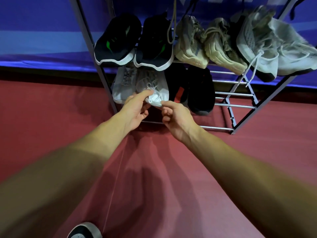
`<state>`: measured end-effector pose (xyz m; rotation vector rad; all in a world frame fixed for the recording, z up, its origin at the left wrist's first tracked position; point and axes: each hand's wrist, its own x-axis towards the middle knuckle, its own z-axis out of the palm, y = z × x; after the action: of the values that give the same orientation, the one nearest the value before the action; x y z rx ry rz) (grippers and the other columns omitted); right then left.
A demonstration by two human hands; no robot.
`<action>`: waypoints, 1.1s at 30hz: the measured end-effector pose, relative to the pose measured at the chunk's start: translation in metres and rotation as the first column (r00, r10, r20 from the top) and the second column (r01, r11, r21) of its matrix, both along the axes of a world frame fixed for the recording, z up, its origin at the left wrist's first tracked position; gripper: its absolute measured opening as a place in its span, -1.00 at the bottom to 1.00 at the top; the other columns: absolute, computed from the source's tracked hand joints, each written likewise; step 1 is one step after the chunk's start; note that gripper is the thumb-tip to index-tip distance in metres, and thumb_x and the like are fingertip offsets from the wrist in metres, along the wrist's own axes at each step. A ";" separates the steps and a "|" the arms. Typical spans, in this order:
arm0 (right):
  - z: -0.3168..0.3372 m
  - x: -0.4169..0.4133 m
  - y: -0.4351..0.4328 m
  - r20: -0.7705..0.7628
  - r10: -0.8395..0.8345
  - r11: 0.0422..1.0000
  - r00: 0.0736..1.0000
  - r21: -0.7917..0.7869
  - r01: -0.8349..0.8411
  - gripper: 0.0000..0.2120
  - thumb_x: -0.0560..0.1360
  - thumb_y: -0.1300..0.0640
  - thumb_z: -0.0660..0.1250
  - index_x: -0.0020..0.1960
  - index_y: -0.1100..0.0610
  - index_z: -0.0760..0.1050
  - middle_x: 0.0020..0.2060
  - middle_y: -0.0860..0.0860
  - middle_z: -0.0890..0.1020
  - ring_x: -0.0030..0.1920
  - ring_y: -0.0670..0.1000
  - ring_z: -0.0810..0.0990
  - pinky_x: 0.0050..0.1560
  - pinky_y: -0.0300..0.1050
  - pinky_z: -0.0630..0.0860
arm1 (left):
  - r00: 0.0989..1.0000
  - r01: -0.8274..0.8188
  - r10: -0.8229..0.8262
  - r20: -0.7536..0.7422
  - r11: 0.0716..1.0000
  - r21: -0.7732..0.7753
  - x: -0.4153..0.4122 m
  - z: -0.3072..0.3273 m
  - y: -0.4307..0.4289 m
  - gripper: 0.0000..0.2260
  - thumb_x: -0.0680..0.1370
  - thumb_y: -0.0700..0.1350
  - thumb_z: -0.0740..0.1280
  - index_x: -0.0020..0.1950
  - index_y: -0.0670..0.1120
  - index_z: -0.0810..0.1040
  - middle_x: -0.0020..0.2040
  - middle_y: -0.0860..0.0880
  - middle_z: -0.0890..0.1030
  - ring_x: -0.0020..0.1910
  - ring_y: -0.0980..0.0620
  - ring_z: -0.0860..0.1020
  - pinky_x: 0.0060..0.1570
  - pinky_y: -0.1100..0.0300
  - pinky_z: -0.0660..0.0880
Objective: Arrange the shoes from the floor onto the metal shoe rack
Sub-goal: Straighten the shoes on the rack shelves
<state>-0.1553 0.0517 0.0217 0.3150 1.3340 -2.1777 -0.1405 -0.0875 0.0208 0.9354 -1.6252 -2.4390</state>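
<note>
A metal shoe rack [235, 105] stands against a blue wall. On its lower shelf lies a white sneaker [155, 86] beside its pair [122, 85]. My left hand [135, 109] pinches the toe end of that sneaker from the left. My right hand [175, 117] touches the same toe with its fingertips from the right. A black pair [200, 90] sits to the right on the same shelf. The upper shelf holds a black and green pair [118, 40], a beige pair [202, 43] and a pale grey pair [267, 47].
The red floor [51, 117] spreads in front of the rack. A dark shoe with a grey sole [84, 231] shows at the bottom edge. Bare bars [233, 94] remain at the right of the lower shelf. Laces [172, 23] hang from above.
</note>
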 end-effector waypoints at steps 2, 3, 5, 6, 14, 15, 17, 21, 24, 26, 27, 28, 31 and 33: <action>-0.001 0.000 -0.005 0.000 -0.022 1.000 1.000 0.004 0.022 -0.93 0.51 0.35 0.34 -0.11 0.22 0.53 -0.38 -0.01 0.48 -0.44 -0.16 0.38 -0.51 -0.34 0.23 | 1.000 0.010 -0.010 0.010 1.000 -0.011 0.001 -0.005 0.005 -0.84 0.46 -0.07 0.50 -0.02 0.00 0.57 -0.25 0.07 0.60 -0.27 0.13 0.53 -0.35 0.26 0.33; -0.002 0.000 -0.007 -0.009 -0.025 1.000 1.000 0.014 0.025 -0.91 0.51 0.36 0.34 -0.12 0.21 0.53 -0.38 -0.01 0.46 -0.44 -0.16 0.38 -0.51 -0.34 0.25 | 1.000 -0.001 0.001 0.010 1.000 -0.024 0.001 -0.008 0.006 -0.82 0.46 -0.07 0.51 -0.03 -0.01 0.55 -0.26 0.06 0.59 -0.27 0.12 0.53 -0.35 0.25 0.33; -0.007 0.001 -0.012 -0.034 -0.016 0.999 0.999 0.038 0.017 -0.93 0.52 0.35 0.34 -0.09 0.23 0.56 -0.34 0.02 0.49 -0.42 -0.16 0.40 -0.48 -0.34 0.29 | 1.000 -0.023 0.023 0.006 0.999 -0.048 0.003 -0.015 0.008 -0.77 0.44 -0.05 0.53 -0.03 -0.03 0.52 -0.25 0.05 0.60 -0.24 0.10 0.55 -0.34 0.23 0.34; -0.009 0.001 -0.014 -0.047 -0.006 0.998 0.999 0.060 0.009 -0.94 0.52 0.34 0.35 -0.03 0.25 0.59 -0.29 0.04 0.52 -0.42 -0.16 0.41 -0.46 -0.33 0.32 | 1.000 -0.029 0.030 0.004 0.998 -0.058 0.004 -0.017 0.007 -0.76 0.44 -0.04 0.53 -0.04 -0.03 0.51 -0.25 0.05 0.60 -0.24 0.10 0.55 -0.34 0.24 0.34; -0.013 -0.005 -0.008 -0.091 0.079 0.970 0.993 0.235 -0.056 -0.74 0.53 0.02 0.42 0.09 0.19 0.65 -0.11 0.01 0.75 -0.40 -0.15 0.47 -0.40 -0.28 0.32 | 0.989 -0.143 0.144 0.035 0.989 -0.035 -0.004 -0.012 -0.005 -0.82 0.51 -0.14 0.46 0.07 -0.05 0.54 -0.25 0.05 0.55 -0.31 0.14 0.45 -0.42 0.28 0.31; -0.014 -0.007 -0.004 -0.076 0.069 0.967 0.995 0.252 -0.048 -0.73 0.54 -0.01 0.40 0.07 0.19 0.64 -0.08 0.04 0.75 -0.42 -0.15 0.47 -0.41 -0.29 0.31 | 0.982 -0.177 0.180 0.052 0.983 -0.044 -0.005 -0.013 -0.008 -0.75 0.51 -0.13 0.47 0.14 -0.05 0.52 -0.19 0.04 0.54 -0.31 0.14 0.44 -0.43 0.28 0.31; -0.017 -0.009 0.002 -0.058 0.057 0.958 0.997 0.284 -0.038 -0.68 0.55 -0.06 0.38 0.05 0.21 0.64 -0.06 0.08 0.75 -0.43 -0.14 0.46 -0.43 -0.30 0.30 | 0.972 -0.216 0.220 0.078 0.975 -0.052 -0.004 -0.017 -0.014 -0.75 0.50 -0.10 0.48 0.13 -0.03 0.52 -0.14 0.03 0.55 -0.31 0.13 0.43 -0.45 0.29 0.30; -0.022 -0.010 0.009 -0.035 0.059 0.943 0.998 0.330 -0.044 -0.58 0.55 -0.15 0.34 0.04 0.23 0.65 -0.10 0.07 0.76 -0.42 -0.12 0.49 -0.43 -0.27 0.32 | 0.989 -0.130 0.129 0.073 0.992 0.008 -0.002 -0.020 -0.007 -0.89 0.53 -0.09 0.46 -0.06 0.02 0.54 -0.21 0.05 0.58 -0.28 0.13 0.50 -0.38 0.27 0.26; -0.025 -0.010 0.014 -0.020 0.048 0.939 0.999 0.343 -0.038 -0.51 0.56 -0.19 0.31 0.05 0.27 0.64 -0.10 0.10 0.75 -0.45 -0.11 0.48 -0.46 -0.26 0.31 | 0.984 -0.155 0.157 0.083 0.987 -0.032 -0.007 -0.021 0.002 -0.89 0.53 -0.14 0.45 -0.11 0.01 0.54 -0.18 0.05 0.57 -0.25 0.12 0.48 -0.37 0.26 0.28; -0.030 -0.009 0.016 -0.003 0.012 0.939 1.000 0.344 -0.010 -0.48 0.55 -0.21 0.32 0.04 0.28 0.63 -0.10 0.13 0.75 -0.48 -0.10 0.47 -0.50 -0.27 0.29 | 0.969 -0.226 0.231 0.091 0.972 -0.059 -0.012 -0.022 0.003 -0.87 0.52 -0.17 0.46 -0.12 -0.01 0.53 -0.16 0.03 0.57 -0.28 0.13 0.47 -0.43 0.28 0.28; -0.033 -0.009 0.017 0.006 -0.013 0.938 1.000 0.347 0.010 -0.48 0.54 -0.23 0.33 0.02 0.27 0.62 -0.10 0.14 0.75 -0.48 -0.10 0.47 -0.49 -0.26 0.30 | 0.961 -0.256 0.260 0.092 0.965 -0.058 -0.014 -0.023 0.003 -0.86 0.51 -0.18 0.47 -0.12 -0.02 0.52 -0.16 0.02 0.57 -0.31 0.14 0.46 -0.46 0.30 0.28; -0.036 -0.008 0.018 0.014 -0.041 0.936 0.999 0.350 0.034 -0.48 0.53 -0.24 0.33 0.01 0.26 0.62 -0.11 0.13 0.75 -0.46 -0.10 0.48 -0.46 -0.25 0.32 | 0.956 -0.277 0.281 0.090 0.960 -0.050 -0.016 -0.023 0.002 -0.85 0.50 -0.20 0.47 -0.12 -0.03 0.51 -0.18 0.01 0.57 -0.33 0.14 0.45 -0.49 0.31 0.28; -0.042 -0.012 0.025 0.022 -0.133 0.928 0.991 0.355 0.117 -0.46 0.51 -0.27 0.33 0.02 0.25 0.60 -0.14 0.10 0.75 -0.44 -0.09 0.50 -0.40 -0.22 0.33 | 0.956 -0.283 0.285 0.075 0.959 -0.026 -0.020 -0.022 0.005 -0.83 0.50 -0.20 0.47 -0.06 -0.04 0.50 -0.17 0.01 0.58 -0.35 0.15 0.44 -0.52 0.33 0.28; -0.044 -0.017 0.034 0.009 -0.190 0.908 0.982 0.382 0.172 -0.45 0.50 -0.28 0.32 0.02 0.25 0.59 -0.17 0.10 0.75 -0.46 -0.07 0.51 -0.41 -0.20 0.29 | 0.966 -0.247 0.249 0.074 0.969 -0.027 -0.020 -0.021 0.012 -0.87 0.51 -0.17 0.46 -0.06 -0.02 0.53 -0.14 0.01 0.60 -0.39 0.15 0.42 -0.54 0.33 0.27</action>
<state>-0.1723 0.0855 -0.0219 0.6583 1.7609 -2.0272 -0.1609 -0.0755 -0.0006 1.1663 -1.4479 -2.2435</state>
